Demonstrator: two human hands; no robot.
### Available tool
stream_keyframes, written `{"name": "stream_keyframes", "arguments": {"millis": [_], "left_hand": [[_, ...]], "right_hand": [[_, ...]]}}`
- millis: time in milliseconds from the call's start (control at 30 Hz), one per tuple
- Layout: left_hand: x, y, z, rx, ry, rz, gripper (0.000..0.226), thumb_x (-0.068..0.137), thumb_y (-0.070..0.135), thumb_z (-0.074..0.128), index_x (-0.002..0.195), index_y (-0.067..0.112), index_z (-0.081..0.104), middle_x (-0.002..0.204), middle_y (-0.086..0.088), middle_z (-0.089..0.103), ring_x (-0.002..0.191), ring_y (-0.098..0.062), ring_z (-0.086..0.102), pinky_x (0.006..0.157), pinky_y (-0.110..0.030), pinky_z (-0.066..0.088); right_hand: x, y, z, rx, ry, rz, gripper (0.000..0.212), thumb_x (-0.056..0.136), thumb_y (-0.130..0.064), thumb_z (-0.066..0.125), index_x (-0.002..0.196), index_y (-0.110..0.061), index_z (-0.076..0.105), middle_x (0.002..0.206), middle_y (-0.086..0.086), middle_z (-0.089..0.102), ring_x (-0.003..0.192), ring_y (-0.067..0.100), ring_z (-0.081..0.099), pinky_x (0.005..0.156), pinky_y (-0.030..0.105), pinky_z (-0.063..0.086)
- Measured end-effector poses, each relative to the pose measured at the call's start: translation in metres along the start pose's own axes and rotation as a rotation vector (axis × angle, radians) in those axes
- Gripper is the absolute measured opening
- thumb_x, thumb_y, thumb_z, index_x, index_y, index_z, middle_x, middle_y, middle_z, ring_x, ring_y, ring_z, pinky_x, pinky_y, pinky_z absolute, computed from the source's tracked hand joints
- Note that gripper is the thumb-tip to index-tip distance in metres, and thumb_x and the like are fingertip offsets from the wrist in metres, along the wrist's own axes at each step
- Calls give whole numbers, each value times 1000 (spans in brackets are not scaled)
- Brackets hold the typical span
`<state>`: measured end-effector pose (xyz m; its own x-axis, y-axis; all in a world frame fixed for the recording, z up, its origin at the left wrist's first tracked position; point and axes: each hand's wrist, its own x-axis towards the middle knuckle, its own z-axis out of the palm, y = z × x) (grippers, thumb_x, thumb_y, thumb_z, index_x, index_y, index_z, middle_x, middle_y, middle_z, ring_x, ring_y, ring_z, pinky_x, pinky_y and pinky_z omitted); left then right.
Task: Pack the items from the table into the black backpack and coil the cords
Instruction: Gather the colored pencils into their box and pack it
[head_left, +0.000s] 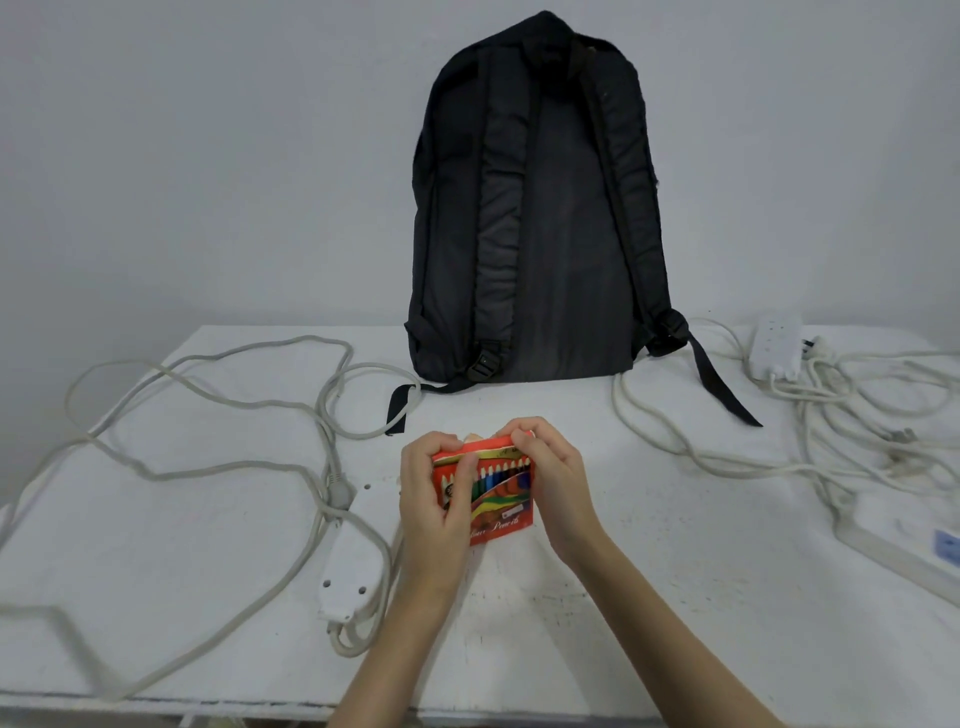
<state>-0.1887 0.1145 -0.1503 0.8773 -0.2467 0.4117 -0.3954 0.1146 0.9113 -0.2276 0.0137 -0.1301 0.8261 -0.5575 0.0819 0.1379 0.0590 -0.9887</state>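
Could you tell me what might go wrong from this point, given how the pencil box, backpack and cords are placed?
1. Both hands, left hand and right hand, grip the colour pencil box at its top flap; if it opens, pencils may spill.
2. The backpack stands upright with its straps facing the person and no opening visible, so it may topple when turned.
3. The left cord lies in loose overlapping loops and could snag.

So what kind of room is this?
Hard to tell; probably a plain workroom. There's just a white table against a bare wall, with a backpack and loose cords on it.
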Motion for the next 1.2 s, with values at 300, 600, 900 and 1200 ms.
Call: {"name": "stream_keyframes", "arguments": {"millis": [300, 600, 900, 1200], "left_hand": [[-3, 9, 19, -84, 1, -7, 20, 84, 43, 54, 93, 25, 50, 98, 1, 56, 93, -14, 60, 68, -20, 52], [16, 16, 33, -5, -35, -151, 7, 94, 19, 54, 88, 21, 52, 84, 7, 60, 76, -6, 64, 59, -13, 50], [80, 36, 56, 68, -314, -112, 9, 91, 18, 58, 95, 26, 56, 95, 3, 63, 86, -14, 66, 64, -16, 54], [193, 33, 62, 133, -133, 11, 12, 90, 15, 60, 103, 16, 60, 110, -4, 60, 105, -21, 55, 97, -34, 44]], "right_hand": [[0, -11, -9, 90, 130, -44, 15, 93, -11, 51, 100, -24, 54, 84, 0, 69, 74, 11, 67, 64, 19, 54], [5, -14, -31, -55, 54, 6, 5, 90, -25, 58, 93, -24, 62, 88, -7, 68, 81, 13, 69, 66, 19, 55], [41, -52, -72, -380, -60, 85, 22, 81, -30, 69, 97, -16, 62, 96, 0, 71, 85, 13, 70, 74, 25, 58], [132, -105, -143, 49, 290, 2, 30, 91, -30, 56, 104, -4, 62, 96, 17, 69, 83, 33, 67, 84, 47, 53]]}}
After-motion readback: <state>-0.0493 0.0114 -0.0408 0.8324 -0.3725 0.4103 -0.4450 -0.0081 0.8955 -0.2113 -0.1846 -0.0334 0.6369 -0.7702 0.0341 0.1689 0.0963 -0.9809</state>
